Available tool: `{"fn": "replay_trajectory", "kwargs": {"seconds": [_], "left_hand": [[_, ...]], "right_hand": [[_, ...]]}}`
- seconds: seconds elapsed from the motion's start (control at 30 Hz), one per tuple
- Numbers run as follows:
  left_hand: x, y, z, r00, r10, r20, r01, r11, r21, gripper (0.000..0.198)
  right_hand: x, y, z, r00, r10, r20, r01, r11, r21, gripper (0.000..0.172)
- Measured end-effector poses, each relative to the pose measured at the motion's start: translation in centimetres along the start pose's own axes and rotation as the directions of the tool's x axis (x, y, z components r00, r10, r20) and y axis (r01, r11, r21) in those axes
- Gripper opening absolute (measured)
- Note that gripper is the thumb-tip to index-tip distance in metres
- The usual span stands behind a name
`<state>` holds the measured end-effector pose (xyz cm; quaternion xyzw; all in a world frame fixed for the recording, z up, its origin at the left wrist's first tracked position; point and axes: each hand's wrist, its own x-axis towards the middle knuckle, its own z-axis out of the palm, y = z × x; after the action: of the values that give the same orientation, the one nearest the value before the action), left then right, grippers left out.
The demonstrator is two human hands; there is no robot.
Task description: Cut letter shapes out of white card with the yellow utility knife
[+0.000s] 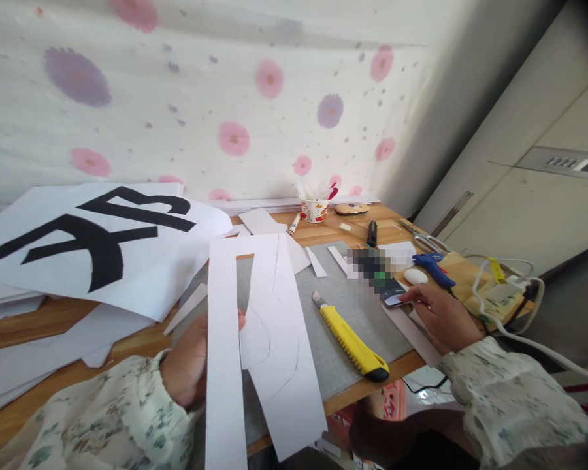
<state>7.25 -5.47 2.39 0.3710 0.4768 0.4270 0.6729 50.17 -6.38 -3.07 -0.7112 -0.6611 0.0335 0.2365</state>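
Note:
My left hand (189, 362) grips a white foam board piece (284, 326) with a long slot cut in it and curved pencil lines on its right part. Most of the fingers are behind the board; one fingertip shows through the slot. At the right, my right hand (441, 316) has its thumb and fingers at the near end of a smartphone (392, 295), whose screen is partly blurred out. Between the hands, a yellow utility knife (353, 343) lies on the grey cutting mat (330, 375), blade end pointing away from me.
A large white sheet with black lettering (102, 254) lies at left over more board pieces. Behind are a cup (315, 210), a computer mouse (351, 208) and a black cutter (372, 234). Scissors (424, 237), a blue glue gun (434, 269) and a power strip with white cable (502, 297) occupy the right.

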Motion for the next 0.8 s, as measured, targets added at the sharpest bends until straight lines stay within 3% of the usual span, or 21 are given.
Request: {"fn": "replay_trajectory", "kwargs": {"seconds": [0.37, 0.53, 0.67, 0.8], "left_hand": [[1.2, -0.6, -0.6, 0.989, -0.144, 0.031, 0.145, 0.989, -0.01, 0.026], [1.7, -0.5, -1.6, 0.981, -0.194, 0.031, 0.195, 0.981, -0.014, 0.055], [1.6, -0.7, -1.6, 0.99, -0.135, 0.04, 0.134, 0.99, 0.041, 0.087], [1.8, -0.6, -1.9, 0.994, -0.098, 0.056, 0.091, 0.988, 0.128, 0.094]], "right_hand": [[0.1, 0.1, 0.2, 1.0, 0.015, 0.001, -0.015, 1.0, -0.008, 0.019], [0.1, 0.1, 0.2, 1.0, 0.009, 0.001, -0.009, 1.0, -0.025, 0.019], [0.2, 0.2, 0.3, 1.0, 0.0, 0.008, 0.0, 1.0, -0.024, 0.02], [0.4, 0.1, 0.4, 1.0, -0.002, 0.017, 0.003, 0.999, -0.033, 0.018]]}}
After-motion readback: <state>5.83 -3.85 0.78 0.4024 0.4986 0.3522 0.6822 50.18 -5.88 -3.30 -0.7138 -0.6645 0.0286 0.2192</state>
